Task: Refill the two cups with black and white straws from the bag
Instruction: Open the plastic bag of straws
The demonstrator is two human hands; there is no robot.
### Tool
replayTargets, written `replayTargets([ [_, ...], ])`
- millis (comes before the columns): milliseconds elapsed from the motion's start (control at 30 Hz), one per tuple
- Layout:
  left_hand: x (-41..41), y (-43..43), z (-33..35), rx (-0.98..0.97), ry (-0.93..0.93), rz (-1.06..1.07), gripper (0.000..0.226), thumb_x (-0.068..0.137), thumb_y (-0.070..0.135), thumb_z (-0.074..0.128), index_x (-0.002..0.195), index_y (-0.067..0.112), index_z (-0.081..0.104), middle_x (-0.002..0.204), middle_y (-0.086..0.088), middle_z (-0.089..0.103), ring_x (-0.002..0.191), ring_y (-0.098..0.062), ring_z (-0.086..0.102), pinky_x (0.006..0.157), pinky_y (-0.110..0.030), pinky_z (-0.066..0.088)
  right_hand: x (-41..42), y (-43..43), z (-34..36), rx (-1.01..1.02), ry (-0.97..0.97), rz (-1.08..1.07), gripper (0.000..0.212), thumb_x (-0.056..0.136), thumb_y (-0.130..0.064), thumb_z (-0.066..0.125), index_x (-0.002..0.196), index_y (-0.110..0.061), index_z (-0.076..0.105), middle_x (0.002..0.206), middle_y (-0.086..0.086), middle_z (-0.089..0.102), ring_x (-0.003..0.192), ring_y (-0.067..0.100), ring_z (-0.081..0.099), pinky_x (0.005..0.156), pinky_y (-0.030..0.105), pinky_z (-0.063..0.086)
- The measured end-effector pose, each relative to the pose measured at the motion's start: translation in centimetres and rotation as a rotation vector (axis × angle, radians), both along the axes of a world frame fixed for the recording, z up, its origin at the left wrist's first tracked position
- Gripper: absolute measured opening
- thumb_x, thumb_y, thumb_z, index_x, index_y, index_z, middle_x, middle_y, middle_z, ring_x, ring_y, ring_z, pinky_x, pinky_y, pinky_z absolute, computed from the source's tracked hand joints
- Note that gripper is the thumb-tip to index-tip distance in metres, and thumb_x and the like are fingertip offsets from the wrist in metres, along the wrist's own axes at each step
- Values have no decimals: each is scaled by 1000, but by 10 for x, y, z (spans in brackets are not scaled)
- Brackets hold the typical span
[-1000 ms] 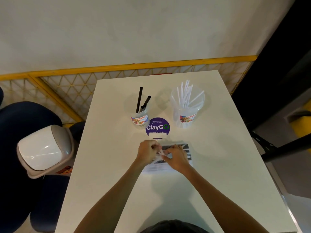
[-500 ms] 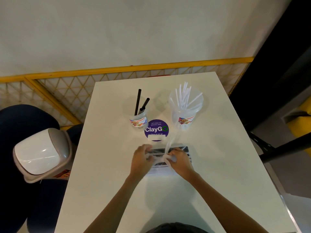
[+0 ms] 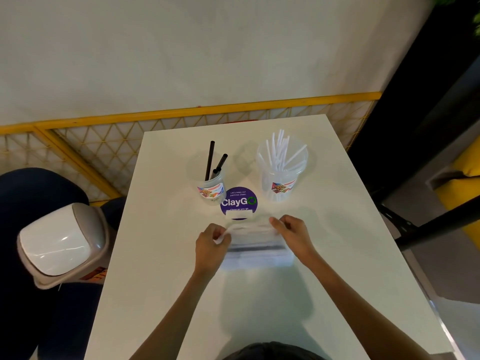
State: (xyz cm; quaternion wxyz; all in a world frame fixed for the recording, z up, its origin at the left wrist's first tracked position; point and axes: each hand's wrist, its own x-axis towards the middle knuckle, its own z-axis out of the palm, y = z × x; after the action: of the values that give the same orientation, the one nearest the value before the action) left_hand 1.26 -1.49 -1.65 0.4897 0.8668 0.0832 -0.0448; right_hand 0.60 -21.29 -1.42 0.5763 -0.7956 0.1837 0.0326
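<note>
Landmark: ClayGo sticker (image 3: 239,202) on the table (image 3: 337,229).

- Behind-left of the sticker, just beside it: small cup (image 3: 211,190), with black straws (image 3: 210,159) rising well above the rim.
- Behind-right: tall cup (image 3: 281,183), with white straws (image 3: 279,152) fanned above the rim. I would have to come in from above.
- Directly behind the sticker: a narrow lane of bare table between the cups. The black straws lean toward it.
- In front: the bag (image 3: 255,245) lies flat, pinched by the left hand (image 3: 211,242) and right hand (image 3: 291,232). This side is blocked.
- Far left and far right of the sticker: I see bare table out to both edges.
- Off the left edge: a bin (image 3: 62,242).
- Behind the cups: a bare strip, then a yellow mesh fence (image 3: 104,141).
</note>
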Motion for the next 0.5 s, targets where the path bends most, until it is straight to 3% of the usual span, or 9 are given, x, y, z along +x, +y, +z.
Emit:
replayTargets([
  [100, 4, 4, 14, -107, -3, 45, 16, 83, 6, 63, 71, 10, 52, 70, 2, 56, 68, -13, 50, 58, -8, 38, 6, -1, 21, 128, -56, -65, 43, 86, -18, 65, 53, -7, 40, 50, 6, 39, 48, 12, 39, 55, 23, 35],
  [200, 8, 14, 30, -208, -57, 77, 17, 80, 9, 59, 67, 19, 53, 74, 3, 60, 73, -16, 54, 65, -19, 43, 11, -9, 48, 144, -130, -103, 40, 87, -18, 63, 56, -5, 42, 49, 8, 40, 41, 9, 39, 46, 16, 36],
  [267, 8, 19, 44, -268, -89, 110, 4, 74, 19, 54, 71, 22, 56, 76, 4, 61, 72, -14, 55, 66, -24, 44, 11, -16, 67, 135, -186, -128, 39, 89, -18, 61, 55, -8, 44, 50, 5, 40, 43, 10, 36, 40, 13, 33],
  [400, 10, 20, 74, -354, -239, 211, 16, 84, 2, 58, 82, 18, 58, 80, 8, 61, 64, 3, 53, 63, -12, 42, 10, -24, 92, 75, -219, -59, 22, 88, -27, 63, 74, -11, 55, 36, -15, 48, 38, 6, 37, 44, 18, 36],
  [500, 13, 8, 100, -207, -462, 124, 14, 84, 2, 57, 86, 16, 57, 81, 11, 60, 68, 4, 54, 63, -6, 40, 12, -19, 96, -103, -212, 75, 18, 81, -34, 69, 78, -18, 61, 38, -15, 49, 40, 8, 40, 53, 23, 39],
])
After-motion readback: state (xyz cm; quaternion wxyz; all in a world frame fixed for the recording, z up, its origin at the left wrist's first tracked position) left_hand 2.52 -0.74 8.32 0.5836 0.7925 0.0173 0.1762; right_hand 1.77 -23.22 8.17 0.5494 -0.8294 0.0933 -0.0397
